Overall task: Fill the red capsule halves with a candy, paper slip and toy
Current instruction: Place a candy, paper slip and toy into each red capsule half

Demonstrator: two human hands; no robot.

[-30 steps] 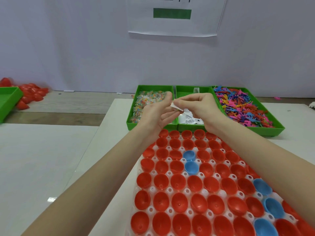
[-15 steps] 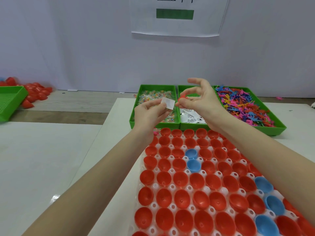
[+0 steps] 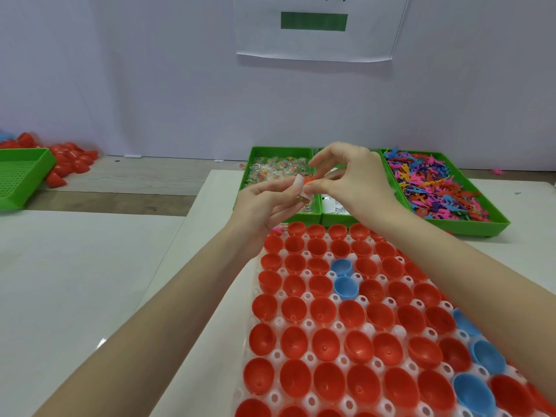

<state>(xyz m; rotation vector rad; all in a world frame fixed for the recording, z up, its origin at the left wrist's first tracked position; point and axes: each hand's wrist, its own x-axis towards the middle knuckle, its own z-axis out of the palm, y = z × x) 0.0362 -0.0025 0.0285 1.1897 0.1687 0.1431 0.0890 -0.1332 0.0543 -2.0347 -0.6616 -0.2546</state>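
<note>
Both hands [image 3: 313, 188] closer now, pinching paper slip [image 3: 298, 185], possibly toy.

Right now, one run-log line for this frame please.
left hand: holds paper slip | right hand: pinches red toy | red capsule halves: empty

Looks like a small assembly/packing workstation, not a home. White table [image 3: 90, 266] is carrying a perforated white tray [image 3: 304, 299] of open red capsule halves [image 3: 323, 310] in rows. Three green bins [image 3: 451, 227] are sitting along the far edge, holding bulk candies [image 3: 270, 171], paper slips [image 3: 332, 206] and toys [image 3: 436, 188]. A printed sheet [image 3: 316, 28] is hanging on the plain wall behind.
</note>
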